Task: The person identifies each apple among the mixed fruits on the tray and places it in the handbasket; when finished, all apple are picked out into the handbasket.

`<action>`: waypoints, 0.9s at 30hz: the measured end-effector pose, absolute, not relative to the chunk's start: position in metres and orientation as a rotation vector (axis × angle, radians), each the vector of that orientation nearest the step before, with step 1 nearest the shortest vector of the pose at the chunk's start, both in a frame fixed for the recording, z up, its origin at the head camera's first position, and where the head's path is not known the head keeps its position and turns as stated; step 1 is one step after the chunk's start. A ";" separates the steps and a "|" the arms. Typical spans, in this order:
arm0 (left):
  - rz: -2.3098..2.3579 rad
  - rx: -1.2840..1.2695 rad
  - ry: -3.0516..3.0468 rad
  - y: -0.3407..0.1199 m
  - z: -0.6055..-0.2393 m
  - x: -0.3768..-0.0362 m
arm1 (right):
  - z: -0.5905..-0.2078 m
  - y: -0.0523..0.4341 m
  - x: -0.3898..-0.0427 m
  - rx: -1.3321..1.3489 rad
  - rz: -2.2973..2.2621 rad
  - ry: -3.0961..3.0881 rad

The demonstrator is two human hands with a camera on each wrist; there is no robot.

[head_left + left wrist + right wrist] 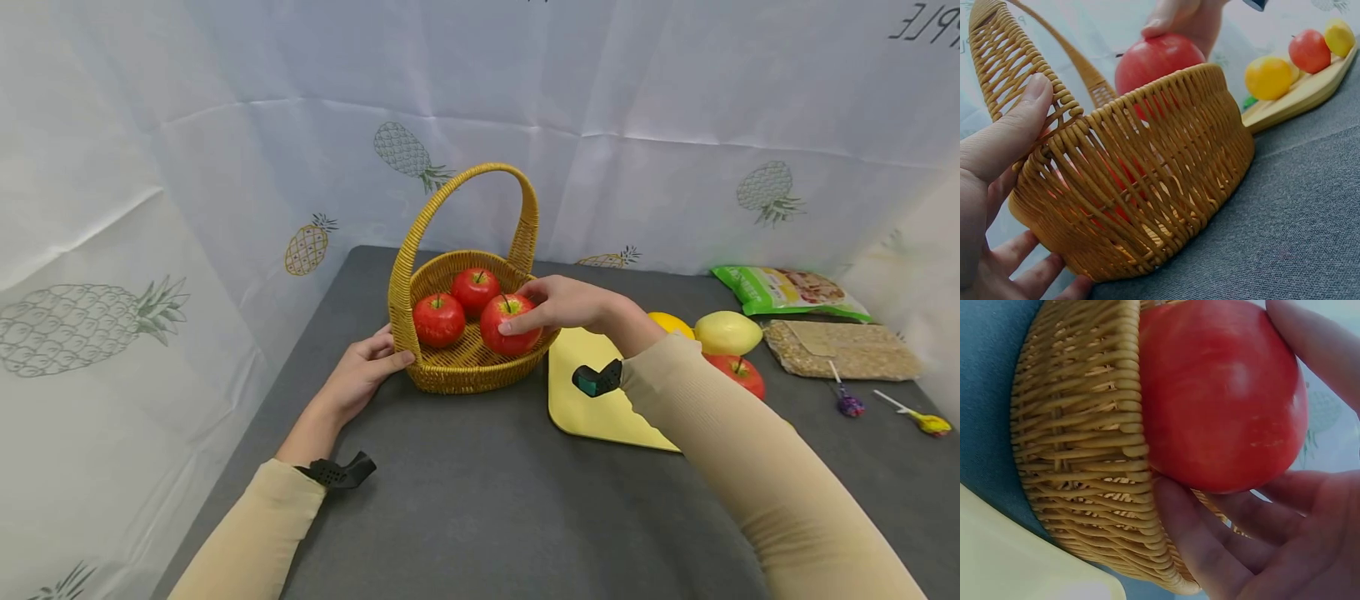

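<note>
A wicker basket (465, 379) with a tall arched handle stands on the dark table, two red apples (439, 320) lying inside it. My left hand (363, 372) grips the basket's left side; in the left wrist view the thumb lies over the handle's base and the other fingers reach around the wall. A third apple (1222, 394) is held in my right hand (566, 304), between thumb and fingers, at the basket's right rim. The right wrist view shows this apple partly above the rim, with fingertips right at the wicker edge.
Right of the basket lies a yellow cutting board (592, 417), with a lemon (727, 333), another red apple (738, 375) and an orange-yellow fruit (1269, 78) on it. Farther right are a green packet (787, 292), a bag of grains (843, 350) and two lollipops (851, 405). A printed curtain (480, 83) hangs behind.
</note>
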State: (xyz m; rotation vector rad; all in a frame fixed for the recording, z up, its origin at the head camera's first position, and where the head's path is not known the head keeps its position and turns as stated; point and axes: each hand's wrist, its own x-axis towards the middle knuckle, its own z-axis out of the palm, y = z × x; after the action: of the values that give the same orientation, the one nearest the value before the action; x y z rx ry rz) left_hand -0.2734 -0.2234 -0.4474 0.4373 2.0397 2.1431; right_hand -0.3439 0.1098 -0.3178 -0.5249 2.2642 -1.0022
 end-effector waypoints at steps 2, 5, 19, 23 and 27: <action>2.148 0.439 2.038 -0.223 -0.447 -0.274 | -0.317 0.110 -0.346 -0.528 -0.993 2.252; 2.151 0.439 2.033 -0.223 -0.447 -0.275 | -0.317 0.109 -0.349 -0.529 -0.974 2.241; 2.140 0.441 2.034 -0.224 -0.448 -0.274 | -0.322 0.099 -0.359 -0.544 -0.922 2.134; 2.140 0.445 2.030 -0.224 -0.448 -0.274 | -0.322 0.094 -0.361 -0.546 -0.885 2.117; 2.147 0.449 2.021 -0.224 -0.448 -0.273 | -0.322 0.088 -0.362 -0.555 -0.823 2.118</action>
State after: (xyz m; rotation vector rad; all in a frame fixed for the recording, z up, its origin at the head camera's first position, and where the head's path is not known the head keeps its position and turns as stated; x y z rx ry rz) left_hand -0.2733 -0.2235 -0.4479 0.4493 2.0210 2.1469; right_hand -0.3620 0.0885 -0.3219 -0.5546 2.1184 -0.8232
